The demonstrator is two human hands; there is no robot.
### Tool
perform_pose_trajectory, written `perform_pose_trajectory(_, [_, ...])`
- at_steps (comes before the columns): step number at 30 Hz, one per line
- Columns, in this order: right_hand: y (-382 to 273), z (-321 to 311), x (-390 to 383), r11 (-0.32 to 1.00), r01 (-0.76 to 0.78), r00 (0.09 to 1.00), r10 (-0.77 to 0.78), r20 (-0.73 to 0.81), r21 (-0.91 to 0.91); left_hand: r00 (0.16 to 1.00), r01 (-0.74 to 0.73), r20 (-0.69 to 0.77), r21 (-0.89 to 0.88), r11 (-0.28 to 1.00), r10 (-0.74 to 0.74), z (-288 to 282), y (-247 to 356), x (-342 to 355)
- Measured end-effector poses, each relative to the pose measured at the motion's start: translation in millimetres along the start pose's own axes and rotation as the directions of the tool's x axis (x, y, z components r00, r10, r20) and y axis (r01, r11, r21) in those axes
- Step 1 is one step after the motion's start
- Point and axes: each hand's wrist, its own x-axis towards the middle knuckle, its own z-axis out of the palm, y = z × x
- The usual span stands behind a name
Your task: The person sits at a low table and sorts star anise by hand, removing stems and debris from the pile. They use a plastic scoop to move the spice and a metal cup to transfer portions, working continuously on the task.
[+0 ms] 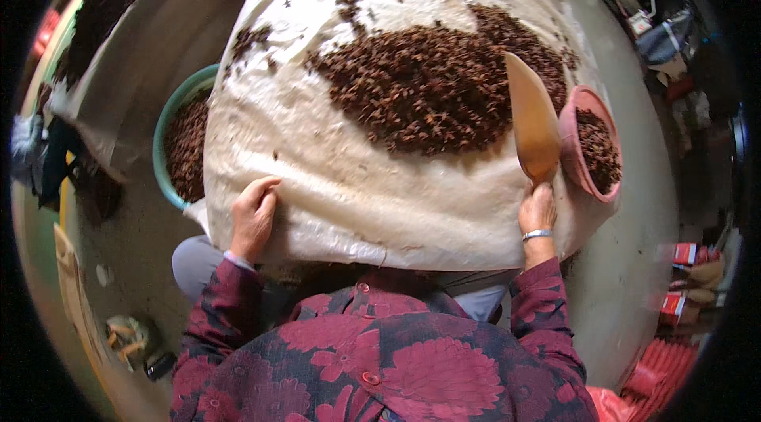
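A wide white cloth covers the surface in front of me, with a big heap of dark brown star-shaped spice pods on it. My left hand rests flat on the cloth's near left part, fingers together, holding nothing. My right hand, with a silver bangle on the wrist, grips the handle of a tan scoop. The scoop's blade points away from me and lies along the right edge of the heap. Just right of it stands a pink bowl partly filled with the same pods.
A teal basin holding more pods sits left of the cloth, half under its edge. Another pile on a white sack lies at the upper left. Red packets and red stacked items are on the floor at right.
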Motion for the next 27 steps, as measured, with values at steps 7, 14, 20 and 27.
perform_pose_trajectory(7, [-14, 12, -28, 0.976, 0.038, 0.99, -0.066, -0.121, -0.215, 0.96, 0.154, 0.256, -0.151, 0.976, -0.112, 0, 22, 19])
perform_pose_trajectory(14, [-149, -13, -30, 0.681, 0.732, 0.643, -0.691, -0.33, 0.001, 0.908, -0.415, 0.061, 0.273, 0.868, 0.415, 27, 11, 65])
perform_pose_trajectory(20, [-279, 47, -17, 0.745, 0.667, 0.732, -0.66, -0.17, -0.021, 0.937, -0.351, 0.14, 0.378, 0.857, 0.322, 31, -5, 62])
perform_pose_trajectory(27, [-297, 52, -65, 0.408, 0.884, 0.446, -0.883, -0.148, 0.228, 0.974, -0.224, 0.088, 0.432, 0.873, 0.207, 12, -12, 66])
